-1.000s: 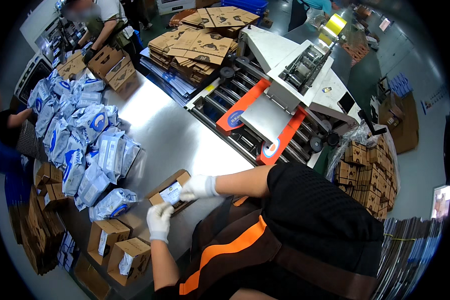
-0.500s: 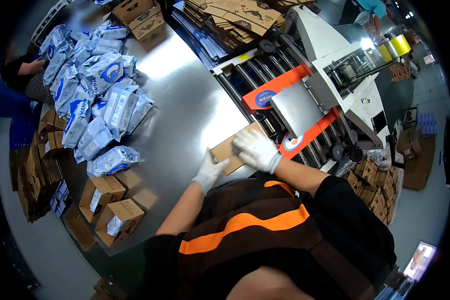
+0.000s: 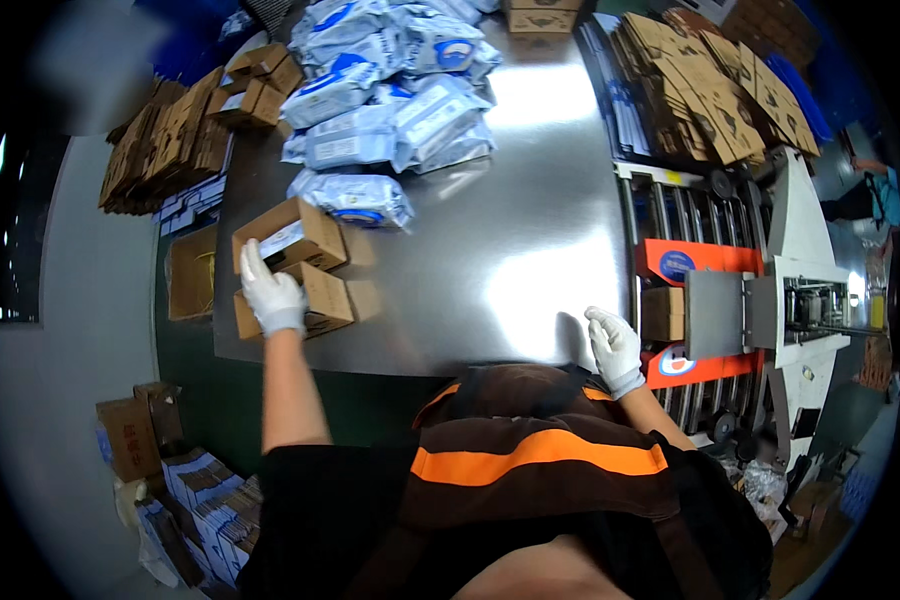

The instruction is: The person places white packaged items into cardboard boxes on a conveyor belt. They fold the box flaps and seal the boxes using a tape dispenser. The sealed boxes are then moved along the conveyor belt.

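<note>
Since half a sec ago both hands have let go of the small box they held together by the machine: left hand has swung out to the boxes at the table's left edge, right hand has stayed nr the rollers, now empty. Far left, beyond the left fingertips and off the table, stacks of flat cardboard lie on a lower level, w/ an open brown box just outboard of the hand. Left hand, white glove, lies fingers narrow and flat on the upper box, fingertips touching its top nr the pale packet showing in its open end; can't tell if it's gripping. Under the palm and wrist sits the lower box, flaps open to the right, touching the upper one. Just past the fingertips, up and right, is a blue-white packet, w/ a heap of like packets behind it. Between the two hands, bare shiny steel table. Right hand, gloved too, hangs over the table's near-right corner, fingers loosely spread, holding nothing, not clearly touching. Just right of its fingers a small brown box sits on the rollers, at the mouth of the orange-and-white taping machine. Further up from those fingers, flat cartons are piled at the table's far right.
</note>
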Motion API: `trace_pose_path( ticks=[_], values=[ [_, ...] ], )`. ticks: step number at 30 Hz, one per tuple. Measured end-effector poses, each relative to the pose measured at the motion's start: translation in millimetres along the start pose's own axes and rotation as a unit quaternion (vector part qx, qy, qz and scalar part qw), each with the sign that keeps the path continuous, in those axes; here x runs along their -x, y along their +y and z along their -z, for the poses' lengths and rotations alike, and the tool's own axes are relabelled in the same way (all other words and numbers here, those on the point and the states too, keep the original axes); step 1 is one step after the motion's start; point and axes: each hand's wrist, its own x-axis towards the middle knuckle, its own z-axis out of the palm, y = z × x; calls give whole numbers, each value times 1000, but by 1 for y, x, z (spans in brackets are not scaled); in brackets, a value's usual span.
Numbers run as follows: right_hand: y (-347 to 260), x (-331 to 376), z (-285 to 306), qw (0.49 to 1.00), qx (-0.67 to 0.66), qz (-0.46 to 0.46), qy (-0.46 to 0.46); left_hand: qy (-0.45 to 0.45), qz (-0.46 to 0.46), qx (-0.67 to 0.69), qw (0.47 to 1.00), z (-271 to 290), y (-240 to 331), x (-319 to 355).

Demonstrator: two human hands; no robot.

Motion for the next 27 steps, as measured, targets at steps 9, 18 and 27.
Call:
trace_pose_path(
  ticks=[9, 18, 27],
  values=[
    [-122, -42, -81, 970, 47, -86, -223, -399, -191, -101, 891, 0, -37, -18],
    [-96, -74, -75, 986, 24, -154, -63, -428, -387, 125, 807, -45, 216, 71],
    [-4, -100, 48, 951, 181, -235, 89, -283, -209, 339, 873, -43, 258, 125]
  ],
)
